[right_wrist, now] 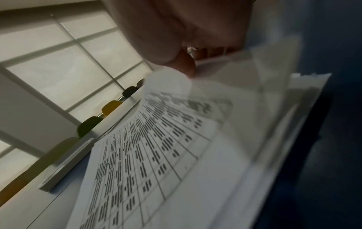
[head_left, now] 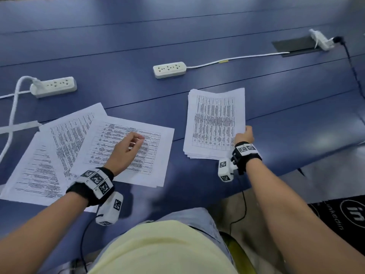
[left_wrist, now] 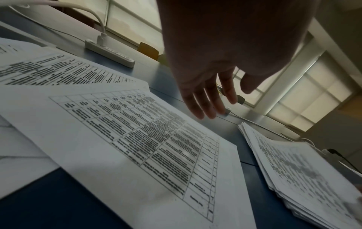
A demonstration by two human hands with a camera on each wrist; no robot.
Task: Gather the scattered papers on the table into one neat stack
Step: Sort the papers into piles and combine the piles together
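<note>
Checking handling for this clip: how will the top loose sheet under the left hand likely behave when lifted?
The top sheet is probably floppy and light: it is one thin page, and the stack gripped by the right hand already bends. It may slide on the sheets beneath, since it lies loosely overlapped. The left hand hovers open over it.

The flat rectangular table top (head_left: 197,46) is dull blue, crossed by thin dark seam lines. The loose white paper sheets (head_left: 126,147) carry black printed text in ruled grids, and the white paper stack (head_left: 214,123) shows the same black table print. Two oblong plastic power strips (head_left: 169,69) are cream-white with white cords. The fabric wrist bands (head_left: 246,152) are black with white blocks bearing black-and-white square codes. The cotton shirt (head_left: 162,248) is pale yellow.
</note>
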